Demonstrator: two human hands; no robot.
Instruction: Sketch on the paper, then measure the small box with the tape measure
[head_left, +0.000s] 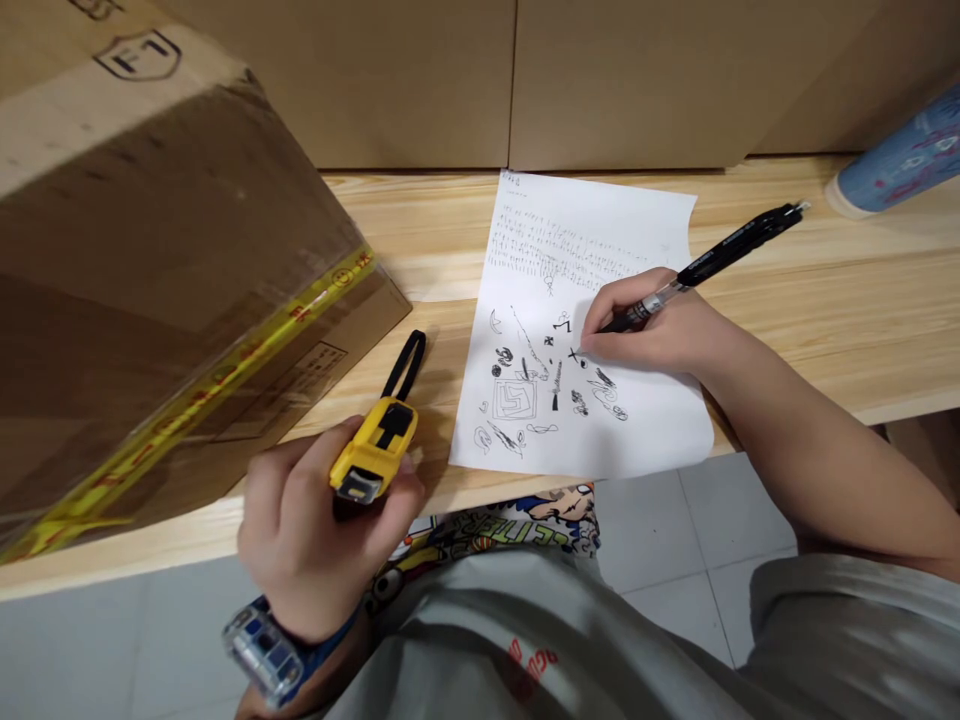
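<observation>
My right hand [651, 325] rests on a white sheet of paper [517, 300] and grips a black pen [724, 255]. The pen's tip end is down at the paper, beside a small x mark, and its other end points up to the right. Rows of small writing fill the sheet's upper part, with doodles and dark scribbles below. My left hand [315, 520] is closed around a yellow tape measure [384, 435] with a black wrist loop [406, 362]. It is held near the table's front edge, left of the paper. No drawn-out blade is visible.
A large cardboard box [172, 270] with yellow tape stands on the left of the wooden table [795, 330]. More brown cardboard [420, 80] lines the back. A blue patterned bottle or cup [904, 155] is at the far right. The table's front edge runs just below the paper.
</observation>
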